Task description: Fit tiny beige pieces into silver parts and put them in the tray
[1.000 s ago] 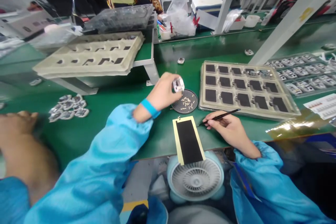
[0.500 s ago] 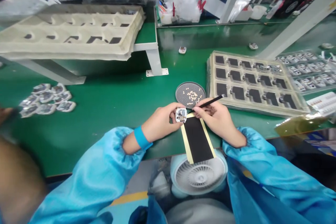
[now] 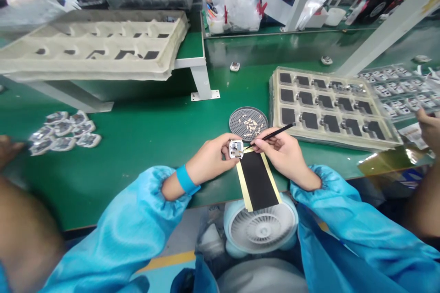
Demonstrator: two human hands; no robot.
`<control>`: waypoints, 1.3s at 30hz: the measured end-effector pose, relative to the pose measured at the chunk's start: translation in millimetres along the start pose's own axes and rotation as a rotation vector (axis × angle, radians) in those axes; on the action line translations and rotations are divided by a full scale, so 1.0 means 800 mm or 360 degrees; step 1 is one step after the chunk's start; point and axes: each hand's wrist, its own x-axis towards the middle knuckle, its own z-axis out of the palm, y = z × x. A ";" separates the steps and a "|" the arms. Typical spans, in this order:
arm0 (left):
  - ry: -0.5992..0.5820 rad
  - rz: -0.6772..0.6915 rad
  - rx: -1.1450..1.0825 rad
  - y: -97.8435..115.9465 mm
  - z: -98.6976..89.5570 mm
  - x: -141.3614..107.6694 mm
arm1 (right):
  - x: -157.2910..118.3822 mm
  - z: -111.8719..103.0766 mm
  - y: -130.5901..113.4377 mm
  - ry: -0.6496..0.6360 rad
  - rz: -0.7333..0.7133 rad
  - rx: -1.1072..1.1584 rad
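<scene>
Between thumb and fingers, my left hand [image 3: 213, 158] grips a small white square housing [image 3: 236, 149] with electronic parts inside, its open face up. My right hand [image 3: 280, 153] is closed round a slim black pen-like tool [image 3: 276, 132], probably tweezers. The tool's tip points at the housing's right side; whether they touch I cannot tell. Below both hands a black sheet with pale yellow edges [image 3: 260, 183] sticks out over the table edge. Just behind them lies a round grey perforated dish [image 3: 237, 123] with many tiny cream-coloured pieces [image 3: 252, 124] on it.
Several similar housings [image 3: 65, 130] are grouped at the left. A stacked clear tray [image 3: 330, 100] with black pads stands right; a big cream tray [image 3: 137, 66] sits on a raised shelf. A fan [image 3: 263, 229] is below the edge. Other people's hands [image 3: 429, 126] show at both sides.
The tool's tip now shows beside the housing, where it was harder to see before. Another person's hand has come in at the right edge. The view has shifted slightly.
</scene>
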 end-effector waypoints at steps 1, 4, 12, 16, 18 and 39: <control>-0.0018 -0.0026 -0.0071 0.001 -0.001 0.000 | 0.000 -0.001 -0.001 0.0007 -0.0007 0.0038; -0.0061 -0.0144 -0.0474 0.006 -0.005 0.003 | -0.003 -0.003 -0.004 0.0054 -0.0073 0.0056; 0.0130 -0.0086 -0.0881 0.010 -0.011 0.009 | -0.011 -0.008 -0.003 0.0172 -0.0291 -0.0041; 0.0241 -0.0048 -0.0474 0.009 -0.009 0.009 | -0.013 -0.009 -0.006 0.0179 -0.0384 -0.0087; 0.0256 -0.0092 -0.0439 0.008 -0.008 0.009 | -0.012 -0.009 -0.007 0.0168 -0.0391 -0.0133; 0.0376 -0.0122 0.0166 -0.009 -0.028 0.012 | -0.006 -0.011 0.002 -0.0018 -0.0446 -0.0581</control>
